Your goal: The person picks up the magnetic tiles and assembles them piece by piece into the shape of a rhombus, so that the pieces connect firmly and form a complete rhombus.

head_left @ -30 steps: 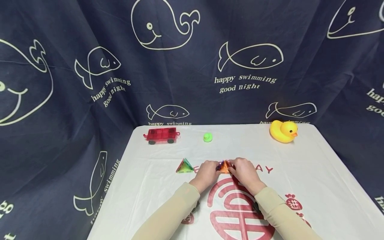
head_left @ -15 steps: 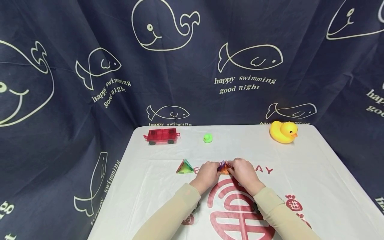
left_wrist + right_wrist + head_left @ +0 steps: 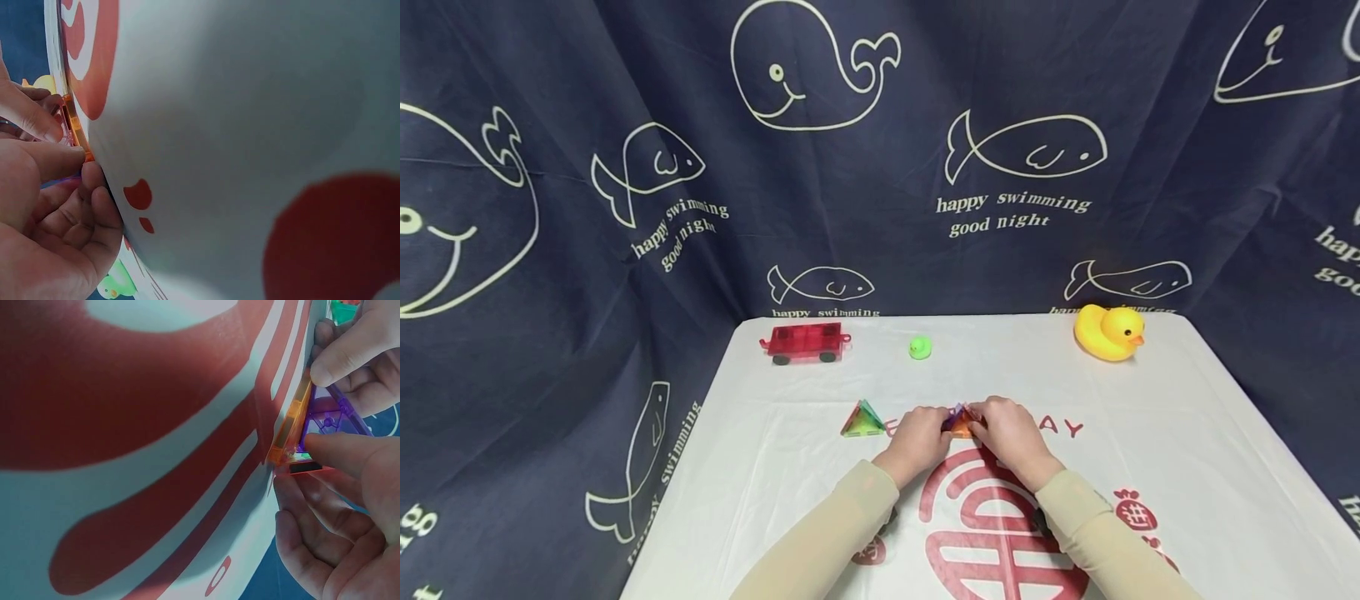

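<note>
Between the hands, in the head view, small translucent triangular magnetic tiles point(image 3: 960, 424) lean together on the table like a pyramid. My left hand point(image 3: 921, 439) pinches their left side, and my right hand point(image 3: 1013, 435) pinches their right side. From the right wrist view, an orange tile point(image 3: 290, 428) lies along the tabletop, a purple tile point(image 3: 329, 422) slants up from it, and a reddish tile point(image 3: 306, 467) is between the right thumb and fingers. The left wrist view shows the orange edge point(image 3: 76, 128) by both thumbs. A second tile pyramid point(image 3: 862, 420), green, yellow and red, stands to the left.
At the back left of the white-covered table point(image 3: 775, 467) is a red wheeled car base point(image 3: 806, 340). A small green duck point(image 3: 920, 347) sits right of it, and a large yellow duck point(image 3: 1108, 333) at the back right. A dark blue printed curtain point(image 3: 880, 208) hangs behind.
The tiles between the hands have shifted slightly: more of the purple one shows and less of the orange. Both hands stay in nearly the same place.
</note>
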Available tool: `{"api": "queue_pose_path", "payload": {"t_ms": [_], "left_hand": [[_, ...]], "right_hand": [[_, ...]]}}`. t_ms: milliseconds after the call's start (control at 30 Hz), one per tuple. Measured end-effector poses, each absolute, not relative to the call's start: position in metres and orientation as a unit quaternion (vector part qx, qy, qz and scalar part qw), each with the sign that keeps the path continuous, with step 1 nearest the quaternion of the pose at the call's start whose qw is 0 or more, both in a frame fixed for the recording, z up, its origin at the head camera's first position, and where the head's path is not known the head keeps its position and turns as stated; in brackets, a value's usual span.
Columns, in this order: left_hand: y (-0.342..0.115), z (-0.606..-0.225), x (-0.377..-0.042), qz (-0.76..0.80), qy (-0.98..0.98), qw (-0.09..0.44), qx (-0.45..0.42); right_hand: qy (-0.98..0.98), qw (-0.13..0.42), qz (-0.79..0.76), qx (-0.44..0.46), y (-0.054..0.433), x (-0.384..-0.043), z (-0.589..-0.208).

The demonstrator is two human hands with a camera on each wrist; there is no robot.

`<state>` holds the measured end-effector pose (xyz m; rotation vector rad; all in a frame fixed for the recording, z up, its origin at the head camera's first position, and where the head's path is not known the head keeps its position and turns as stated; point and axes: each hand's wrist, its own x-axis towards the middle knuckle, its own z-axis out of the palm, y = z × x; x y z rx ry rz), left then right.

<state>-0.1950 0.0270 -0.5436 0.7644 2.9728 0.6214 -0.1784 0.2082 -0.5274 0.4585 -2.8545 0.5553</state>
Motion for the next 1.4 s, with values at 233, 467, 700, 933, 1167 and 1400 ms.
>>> {"api": "queue_pose_path", "payload": {"t_ms": [233, 467, 700, 933, 1167, 1400], "left_hand": [[0.023, -0.542, -0.196, 0.214, 0.943, 0.015, 0.254], [0.013, -0.529, -0.195, 0.204, 0.941, 0.021, 0.270], [-0.013, -0.506, -0.202, 0.128, 0.942, -0.044, 0.307], [-0.056, -0.479, -0.224, 0.102, 0.922, -0.069, 0.366], [-0.105, -0.473, -0.248, 0.135, 0.923, -0.071, 0.353], [-0.139, -0.495, -0.254, 0.152, 0.943, -0.011, 0.297]], "right_hand": [[-0.963, 0.082, 0.212, 0.145, 0.210, -0.177, -0.527], [-0.962, 0.051, 0.226, 0.143, 0.217, -0.174, -0.518], [-0.967, 0.019, 0.204, 0.150, 0.224, -0.176, -0.515], [-0.965, 0.023, 0.208, 0.161, 0.234, -0.184, -0.517], [-0.953, 0.055, 0.210, 0.211, 0.233, -0.193, -0.523], [-0.946, 0.015, 0.202, 0.254, 0.229, -0.197, -0.524]]}}
